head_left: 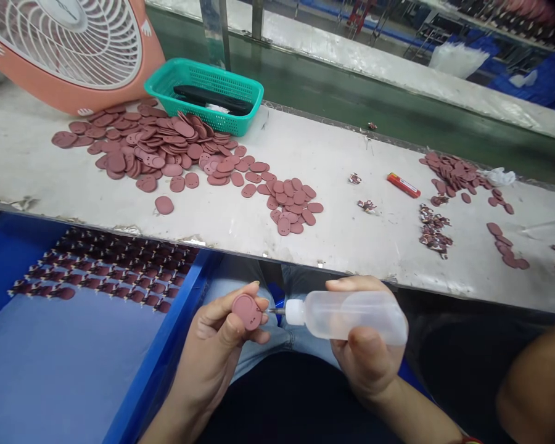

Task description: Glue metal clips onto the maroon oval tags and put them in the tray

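My left hand (222, 333) pinches a small reddish-brown oval piece (246, 311) between thumb and fingers, held over my lap. My right hand (363, 351) is wrapped round a clear plastic squeeze bottle (351, 314) lying sideways. The bottle's white cap and thin metal needle tip (276, 311) point left and reach the edge of the oval piece.
A big heap of the same oval pieces (166, 148) lies on the white table (333, 160), with a smaller heap (453, 172) at the right. A teal basket (203, 92), a fan (69, 43) and a red lighter (403, 185) stand there too. Rows of pieces (111, 271) fill a blue tray (166, 357). Another person's arm (536, 382) is at the right.
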`<state>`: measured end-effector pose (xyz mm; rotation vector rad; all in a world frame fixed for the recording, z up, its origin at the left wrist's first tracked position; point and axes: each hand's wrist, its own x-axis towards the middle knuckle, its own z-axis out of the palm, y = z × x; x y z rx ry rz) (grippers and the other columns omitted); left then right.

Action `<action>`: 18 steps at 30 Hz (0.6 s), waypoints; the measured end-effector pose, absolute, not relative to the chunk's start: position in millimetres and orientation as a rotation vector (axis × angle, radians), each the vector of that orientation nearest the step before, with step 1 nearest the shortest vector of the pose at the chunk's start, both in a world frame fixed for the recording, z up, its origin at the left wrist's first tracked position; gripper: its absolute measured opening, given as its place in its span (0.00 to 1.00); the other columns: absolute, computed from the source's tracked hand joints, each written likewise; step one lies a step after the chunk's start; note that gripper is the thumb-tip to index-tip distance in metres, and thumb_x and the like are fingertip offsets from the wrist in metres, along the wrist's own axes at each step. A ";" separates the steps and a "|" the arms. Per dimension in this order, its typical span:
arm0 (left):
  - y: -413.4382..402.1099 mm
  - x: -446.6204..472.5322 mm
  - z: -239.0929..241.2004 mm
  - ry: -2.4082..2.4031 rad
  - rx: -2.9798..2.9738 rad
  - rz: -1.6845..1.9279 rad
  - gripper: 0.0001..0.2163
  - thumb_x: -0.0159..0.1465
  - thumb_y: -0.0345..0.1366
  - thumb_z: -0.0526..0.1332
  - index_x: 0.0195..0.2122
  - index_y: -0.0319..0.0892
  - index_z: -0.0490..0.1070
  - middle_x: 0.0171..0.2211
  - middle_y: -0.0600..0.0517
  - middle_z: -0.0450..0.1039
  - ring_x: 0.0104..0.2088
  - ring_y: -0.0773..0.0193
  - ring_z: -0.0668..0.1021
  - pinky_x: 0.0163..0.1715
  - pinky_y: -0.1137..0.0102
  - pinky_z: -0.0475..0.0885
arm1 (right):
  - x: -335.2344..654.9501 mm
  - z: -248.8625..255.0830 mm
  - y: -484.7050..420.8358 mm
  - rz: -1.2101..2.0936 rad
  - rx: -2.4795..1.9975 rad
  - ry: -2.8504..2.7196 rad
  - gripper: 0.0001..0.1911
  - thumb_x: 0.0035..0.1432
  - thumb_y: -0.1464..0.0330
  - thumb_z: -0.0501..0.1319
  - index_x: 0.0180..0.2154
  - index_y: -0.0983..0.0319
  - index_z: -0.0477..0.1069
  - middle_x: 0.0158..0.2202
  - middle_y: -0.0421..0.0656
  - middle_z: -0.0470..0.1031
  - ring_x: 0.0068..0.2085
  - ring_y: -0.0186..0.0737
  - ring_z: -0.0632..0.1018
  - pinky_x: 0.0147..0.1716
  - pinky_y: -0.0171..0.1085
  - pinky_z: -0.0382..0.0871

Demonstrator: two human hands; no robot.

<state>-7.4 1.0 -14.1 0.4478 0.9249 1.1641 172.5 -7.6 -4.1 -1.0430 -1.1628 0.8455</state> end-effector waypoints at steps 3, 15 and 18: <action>0.8 -8.6 -15.0 0.925 0.458 1.166 0.17 0.49 0.48 0.76 0.39 0.50 0.85 0.32 0.50 0.85 0.28 0.64 0.83 0.25 0.78 0.79 | 172.2 -6.7 -7.9 0.847 -1.058 -1.155 0.18 0.62 0.53 0.63 0.46 0.57 0.76 0.35 0.49 0.76 0.29 0.44 0.77 0.24 0.42 0.71; 4.7 -3.2 -5.5 1.152 0.327 1.316 0.22 0.39 0.49 0.80 0.34 0.45 0.85 0.29 0.49 0.84 0.26 0.64 0.81 0.21 0.79 0.77 | 161.3 -5.1 16.6 1.350 -0.960 -0.664 0.23 0.54 0.48 0.66 0.39 0.60 0.75 0.14 0.32 0.60 0.13 0.24 0.54 0.11 0.25 0.49; 11.7 -21.7 -20.5 1.162 0.313 1.354 0.21 0.39 0.46 0.80 0.34 0.46 0.84 0.30 0.51 0.85 0.25 0.63 0.82 0.20 0.79 0.78 | 161.2 1.5 38.1 1.625 -0.875 -0.369 0.29 0.50 0.42 0.63 0.39 0.60 0.72 0.13 0.33 0.63 0.11 0.25 0.55 0.09 0.25 0.49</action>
